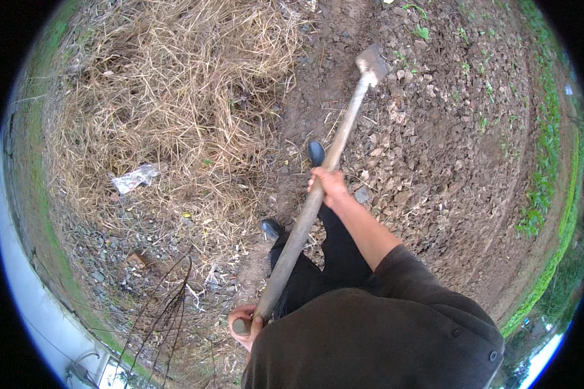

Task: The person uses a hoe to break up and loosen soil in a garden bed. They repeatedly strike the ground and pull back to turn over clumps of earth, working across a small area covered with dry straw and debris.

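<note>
A long-handled hoe (299, 231) slants across the view, from beside my body at lower left up to the bare soil at the top. My right hand (328, 185) wraps around its wooden shaft near mid-length, with that arm stretched forward. At the butt end of the shaft, my left hand (246, 325) grips low by my left side. The metal blade (371, 63) is at the far end, over or on the soil; contact cannot be told. Beneath the shaft are my dark shoes, one (316, 153) farther forward than the other (271, 228).
Dry straw (175, 97) covers the ground at left, with a crumpled clear plastic bag (135, 178) on it. Bare thin branches (168, 306) stick up at lower left, near a brick piece (136, 260). Cloddy soil (433, 146) with small seedlings lies right, bordered by leafy green plants (540, 185).
</note>
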